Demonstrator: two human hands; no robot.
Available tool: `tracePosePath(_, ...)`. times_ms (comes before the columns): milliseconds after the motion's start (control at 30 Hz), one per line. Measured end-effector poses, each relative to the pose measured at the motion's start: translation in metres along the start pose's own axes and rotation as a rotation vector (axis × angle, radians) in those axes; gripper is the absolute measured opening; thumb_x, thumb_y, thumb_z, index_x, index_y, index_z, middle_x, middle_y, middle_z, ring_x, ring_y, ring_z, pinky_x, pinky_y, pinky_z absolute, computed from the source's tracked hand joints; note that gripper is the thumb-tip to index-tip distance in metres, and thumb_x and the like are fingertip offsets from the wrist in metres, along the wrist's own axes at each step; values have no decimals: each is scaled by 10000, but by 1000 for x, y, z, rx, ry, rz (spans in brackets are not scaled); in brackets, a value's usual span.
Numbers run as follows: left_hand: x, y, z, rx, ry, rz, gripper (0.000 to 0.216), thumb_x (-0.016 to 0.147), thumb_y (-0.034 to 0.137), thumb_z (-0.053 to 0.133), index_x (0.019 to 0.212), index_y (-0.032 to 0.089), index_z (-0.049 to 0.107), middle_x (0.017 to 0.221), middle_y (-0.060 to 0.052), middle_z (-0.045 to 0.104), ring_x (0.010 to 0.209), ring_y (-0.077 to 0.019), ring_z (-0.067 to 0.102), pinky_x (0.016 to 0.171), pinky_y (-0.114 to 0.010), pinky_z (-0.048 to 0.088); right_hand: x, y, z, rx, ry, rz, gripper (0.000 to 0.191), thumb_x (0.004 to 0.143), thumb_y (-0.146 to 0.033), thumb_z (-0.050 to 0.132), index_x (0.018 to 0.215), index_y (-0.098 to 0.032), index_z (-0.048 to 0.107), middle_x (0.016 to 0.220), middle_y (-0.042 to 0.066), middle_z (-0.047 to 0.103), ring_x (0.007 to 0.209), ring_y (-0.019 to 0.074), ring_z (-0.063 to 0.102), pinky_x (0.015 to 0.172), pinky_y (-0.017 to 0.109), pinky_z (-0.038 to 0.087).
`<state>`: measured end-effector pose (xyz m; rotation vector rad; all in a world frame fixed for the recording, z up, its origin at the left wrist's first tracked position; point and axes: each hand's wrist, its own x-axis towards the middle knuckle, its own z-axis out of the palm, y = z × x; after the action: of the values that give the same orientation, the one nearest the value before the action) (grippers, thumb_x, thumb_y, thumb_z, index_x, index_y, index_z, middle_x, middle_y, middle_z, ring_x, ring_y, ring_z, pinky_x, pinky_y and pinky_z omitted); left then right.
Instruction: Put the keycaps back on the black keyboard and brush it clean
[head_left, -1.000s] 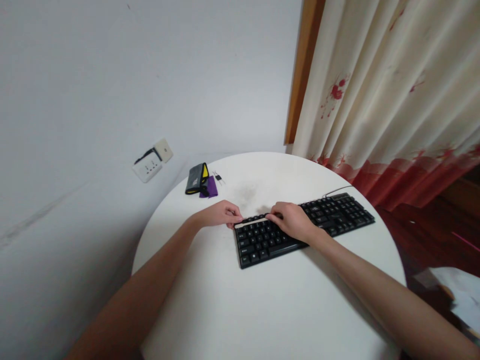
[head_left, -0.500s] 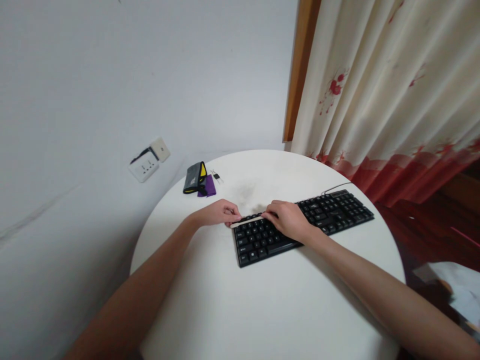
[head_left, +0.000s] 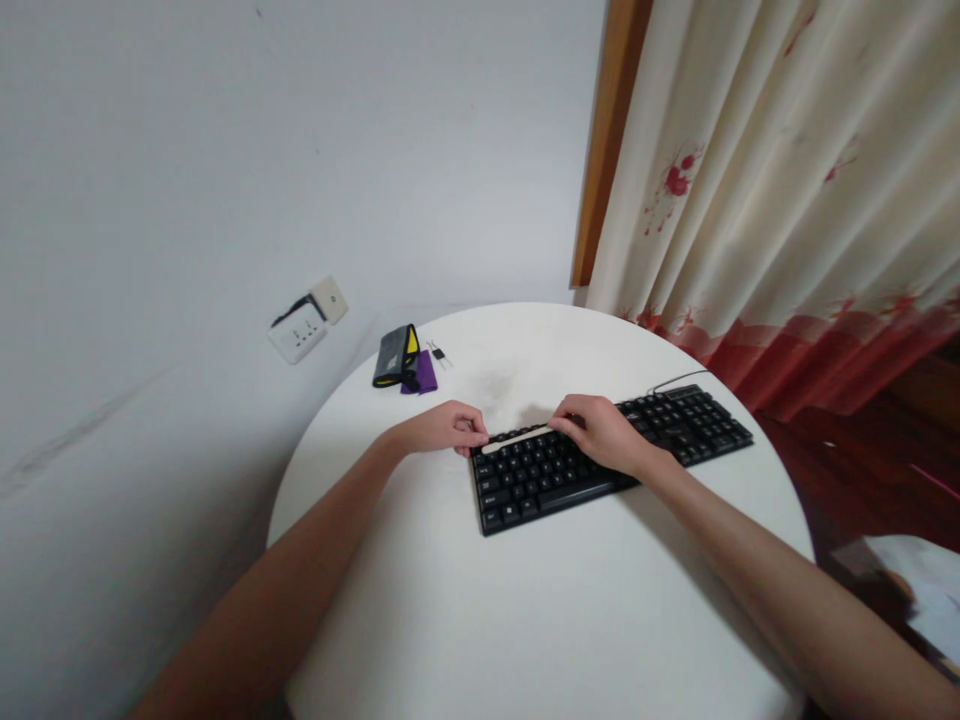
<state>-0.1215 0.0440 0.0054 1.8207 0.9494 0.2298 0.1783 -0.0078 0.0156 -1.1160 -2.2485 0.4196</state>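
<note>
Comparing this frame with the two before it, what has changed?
The right hand and the pale stick it holds have slid rightward along the keyboard. Nothing was visibly released. The left hand stays by the keyboard's far left corner; keyboard, grey pouch and purple cloth look unmoved.

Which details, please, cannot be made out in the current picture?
In the head view:
Pale stick: right end hidden by the right hand.
Black keyboard: keys under that hand covered; most lettering too small to read.
Left hand: curled fingers hide any grip on the keyboard's corner.
Cable: far end lost past the edge of the table.
White item, lower right: cut off by the frame.
</note>
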Motion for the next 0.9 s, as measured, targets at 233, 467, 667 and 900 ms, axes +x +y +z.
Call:
tracePosePath(233,0,1,0,-14,-18,-6,409,768,538,702,857,142,651,715,-37,691,673,-155,661,643,-253,522,-2,-24,28,-71,-52,-59,227,964,-334,518,871,-199,674,863,40,680,801,158,621,730,255,419)
tracePosePath(467,1,-2,0,1,-12,1,389,781,518,698,855,138,658,696,-37,688,653,-150,655,624,-246,518,-1,-23,15,-179,-118,-9,240,945,-356,547,823,-200,683,827,38,689,775,160,620,694,260,393)
tracePosePath(667,0,0,0,1,3,7,375,782,503,704,836,135,656,710,-43,689,655,-148,654,628,-248,528,-2,-4,-10,-198,-142,69,231,907,-382,589,779,-214,682,813,25,707,753,164,616,656,259,374)
tracePosePath(900,-1,1,1,-6,1,3,372,780,499,705,836,135,651,733,-45,692,669,-148,656,642,-255,531,-4,3,-13,-175,-175,104,242,889,-394,606,751,-211,685,757,22,701,684,151,597,621,257,359)
